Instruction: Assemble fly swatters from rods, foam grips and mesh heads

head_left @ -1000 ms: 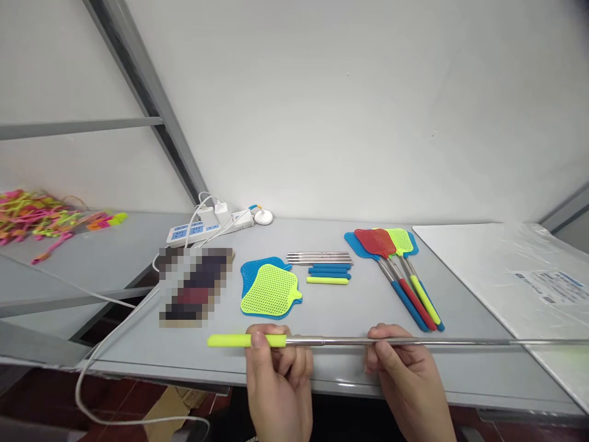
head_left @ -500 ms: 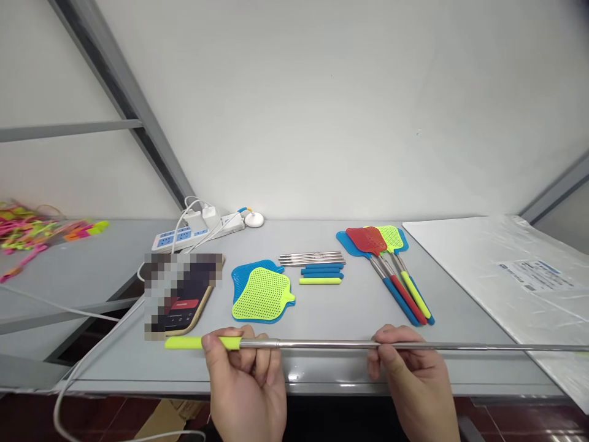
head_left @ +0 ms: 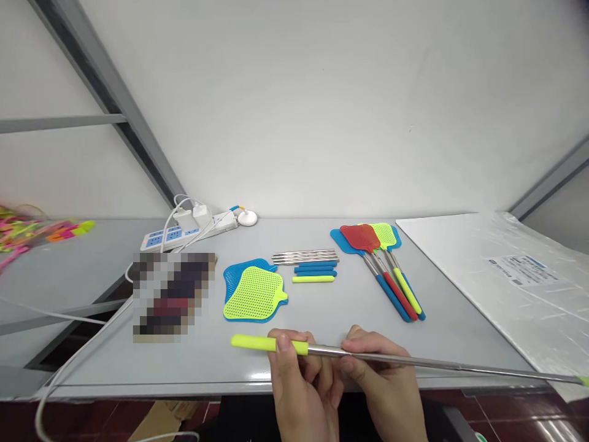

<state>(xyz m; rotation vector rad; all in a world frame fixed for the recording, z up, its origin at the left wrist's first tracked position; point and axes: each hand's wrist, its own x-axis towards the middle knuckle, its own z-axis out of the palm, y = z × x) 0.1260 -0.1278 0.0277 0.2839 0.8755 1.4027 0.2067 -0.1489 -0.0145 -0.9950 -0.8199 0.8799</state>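
My left hand [head_left: 304, 380] is closed round the yellow-green grip of a telescopic fly swatter [head_left: 405, 361]. Its metal rod is pulled out long to the right, and only a bit of green shows at the far end by the frame edge. My right hand [head_left: 380, 374] pinches the rod close beside my left hand. Beyond them on the table lie yellow-green and blue swatter heads [head_left: 255, 293], a row of metal rods [head_left: 304, 256], blue grips [head_left: 315, 268] and one yellow-green grip [head_left: 313, 279]. Several whole swatters [head_left: 384, 264] are fanned at the right.
A pixelated phone [head_left: 175, 298] lies at the left, with a white power strip [head_left: 188, 233] and cables behind it. White wrapped sheeting [head_left: 488, 294] covers the table's right side. Bright coloured pieces [head_left: 46, 233] lie far left. A wall closes off the back.
My left hand has moved right with the grip, and the two hands are now close together. The swatter's right end has tilted down and its green tip has come into view.
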